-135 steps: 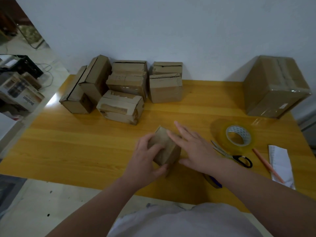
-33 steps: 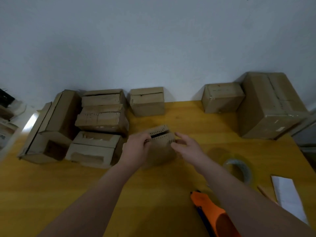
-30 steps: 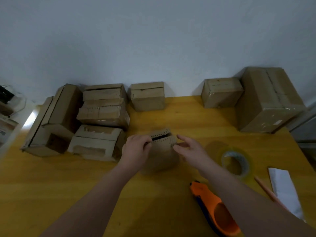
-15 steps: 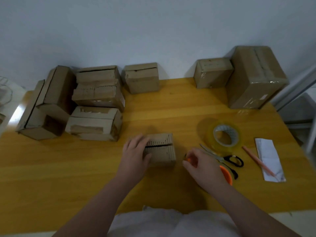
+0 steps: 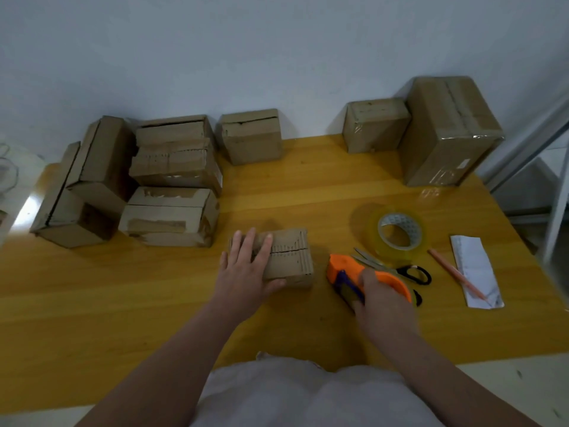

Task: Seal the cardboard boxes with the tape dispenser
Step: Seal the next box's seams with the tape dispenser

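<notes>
A small cardboard box (image 5: pixel 292 260) lies on the yellow wooden table (image 5: pixel 154 303) in front of me, its top flaps meeting in a thin dark seam. My left hand (image 5: pixel 246 272) rests flat on its left half, fingers spread over the top and thumb against the front face. Just right of the box is the orange tape dispenser (image 5: pixel 360 272) with a purple inner part. My right hand (image 5: pixel 381 306) is closed around its handle. The dispenser sits low over the table, apart from the box.
Several unsealed small boxes (image 5: pixel 172 180) crowd the back left, with one (image 5: pixel 252 137) at the wall. A taped small box (image 5: pixel 374 126) and a big taped box (image 5: pixel 446 131) stand back right. A clear tape roll (image 5: pixel 397 235), scissors (image 5: pixel 409 272), pencil (image 5: pixel 455 275) and paper slip (image 5: pixel 474 269) lie right.
The box was set down on the table and my left hand now lies flat on it. My right hand left the box, reached right and closed on the orange tape dispenser.
</notes>
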Demonstrator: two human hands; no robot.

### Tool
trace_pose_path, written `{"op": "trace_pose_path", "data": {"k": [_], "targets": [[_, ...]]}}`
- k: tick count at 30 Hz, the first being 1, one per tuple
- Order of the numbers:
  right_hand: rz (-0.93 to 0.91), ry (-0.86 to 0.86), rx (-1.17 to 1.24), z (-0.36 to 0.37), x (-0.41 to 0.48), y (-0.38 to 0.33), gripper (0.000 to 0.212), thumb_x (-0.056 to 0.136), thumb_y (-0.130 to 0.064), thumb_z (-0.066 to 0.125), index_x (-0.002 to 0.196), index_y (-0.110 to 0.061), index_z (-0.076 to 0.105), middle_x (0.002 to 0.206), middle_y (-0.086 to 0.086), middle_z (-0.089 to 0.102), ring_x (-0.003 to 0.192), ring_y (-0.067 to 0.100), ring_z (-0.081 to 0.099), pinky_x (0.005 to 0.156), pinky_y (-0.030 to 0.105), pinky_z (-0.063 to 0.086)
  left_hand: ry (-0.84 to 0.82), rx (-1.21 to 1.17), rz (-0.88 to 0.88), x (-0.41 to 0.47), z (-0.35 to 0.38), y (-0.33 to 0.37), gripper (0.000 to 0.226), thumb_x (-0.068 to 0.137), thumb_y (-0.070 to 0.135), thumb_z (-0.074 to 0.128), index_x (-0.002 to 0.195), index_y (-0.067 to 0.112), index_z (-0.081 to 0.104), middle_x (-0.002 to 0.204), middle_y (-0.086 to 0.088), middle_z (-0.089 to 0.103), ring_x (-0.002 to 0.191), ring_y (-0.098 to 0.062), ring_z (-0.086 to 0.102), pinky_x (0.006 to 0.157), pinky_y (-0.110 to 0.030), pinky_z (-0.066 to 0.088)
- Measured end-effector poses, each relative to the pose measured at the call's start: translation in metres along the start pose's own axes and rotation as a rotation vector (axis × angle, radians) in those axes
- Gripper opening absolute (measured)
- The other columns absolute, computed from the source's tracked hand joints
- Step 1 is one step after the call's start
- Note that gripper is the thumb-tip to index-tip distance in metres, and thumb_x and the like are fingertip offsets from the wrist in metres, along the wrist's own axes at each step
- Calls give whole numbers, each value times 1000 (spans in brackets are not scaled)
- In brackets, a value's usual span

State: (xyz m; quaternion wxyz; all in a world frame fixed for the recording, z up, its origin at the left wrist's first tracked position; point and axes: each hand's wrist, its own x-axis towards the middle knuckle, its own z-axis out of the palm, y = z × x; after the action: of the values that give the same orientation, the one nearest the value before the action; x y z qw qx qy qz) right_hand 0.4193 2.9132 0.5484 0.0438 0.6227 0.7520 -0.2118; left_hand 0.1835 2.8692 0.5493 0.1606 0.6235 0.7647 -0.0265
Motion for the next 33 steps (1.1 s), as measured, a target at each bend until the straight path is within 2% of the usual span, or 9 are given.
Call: {"op": "trace_pose_path", "data": {"k": [5,10,14,18,21,25,27,30,33], "targets": [[-114,181,493,-49,11,-12,32,100,-27,47,131,-23,42,92,-4,59,68,9,58,47,26,38,-3,-14,80,-1,0,-7,88,90,59,46,153,28,-6,160,1,-8,146,-24,-18,120,-48,3],[-235,45,982,-92,18,-42,22,94,-36,58,112,-46,50,99,-20,62,85,1,63,75,31,56,-29,-42,172,-6,-3,-10,95,87,57,52,153,20,-6,160,5,-6,146,-20,-19,118,-44,-2],[-364,-120,946,-90,26,-67,65,67,-32,86,121,-39,52,107,-21,63,94,-3,63,79,21,54,-41,-50,192,-4,-5,-10,96,86,58,52,154,18,-3,161,3,-5,146,-19,-19,118,-44,-1],[-481,-186,772,-78,34,-83,69,69,-25,86,120,-44,44,106,-30,54,98,-1,59,78,16,51,-58,-16,194,1,-2,-14,92,88,56,52,154,16,3,161,1,-8,145,-20,-19,118,-45,0],[-562,-151,590,-76,40,-84,74,71,-23,82,134,-34,45,108,-27,52,102,4,55,77,13,47,-19,-46,204,4,1,-17,93,86,53,60,154,17,8,159,-1,6,148,-23,-2,120,-48,5],[-635,-183,527,-77,42,-80,77,71,-28,83,135,-38,40,112,-27,50,101,-4,53,73,6,44,31,-395,217,4,-8,-25,84,73,57,69,145,29,37,152,7,25,144,-22,14,114,-59,15],[-651,-187,529,-77,42,-78,78,71,-29,83,131,-44,36,111,-31,47,104,-7,51,74,7,45,178,-606,130,0,-17,-29,57,78,52,64,130,30,55,141,6,41,137,-21,32,109,-49,29],[-668,-162,503,-76,44,-72,82,71,-32,84,133,-50,32,115,-28,45,107,-10,47,76,6,44,263,-1145,-300,-7,-37,-24,28,99,36,49,111,17,65,115,3,62,114,-18,54,89,-33,43],[-658,-155,455,-74,45,-68,93,72,-36,82,145,-46,25,121,-16,43,110,-11,43,77,4,41,28,-1594,-535,-4,-55,-22,36,98,44,47,105,14,65,104,-9,70,99,-22,64,78,-33,51]]}}
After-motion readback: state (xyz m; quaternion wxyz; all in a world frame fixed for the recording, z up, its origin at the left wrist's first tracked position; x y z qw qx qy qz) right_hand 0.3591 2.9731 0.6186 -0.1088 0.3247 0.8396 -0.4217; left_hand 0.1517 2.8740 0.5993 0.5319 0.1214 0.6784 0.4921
